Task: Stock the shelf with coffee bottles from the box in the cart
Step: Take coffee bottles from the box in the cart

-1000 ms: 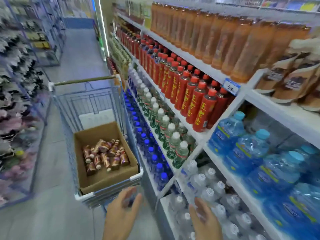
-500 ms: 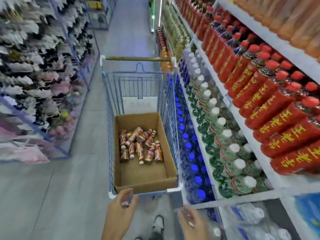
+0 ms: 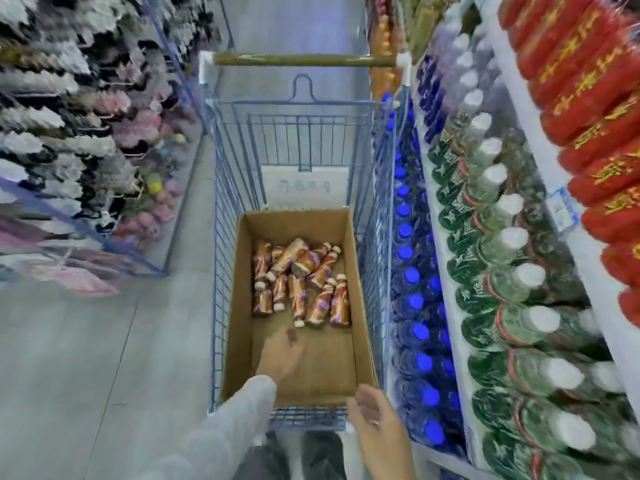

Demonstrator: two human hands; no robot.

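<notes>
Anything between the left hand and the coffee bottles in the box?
No. The head view shows only a short bare strip of the box between the left hand and the coffee bottles.

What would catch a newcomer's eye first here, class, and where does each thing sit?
Brown coffee bottles lie heaped in a cardboard box inside the blue wire cart, mid-aisle. The left hand is in the box, short of them; the right hand hovers by its near corner. Bright red bottles crowd the upper right shelf.
</notes>
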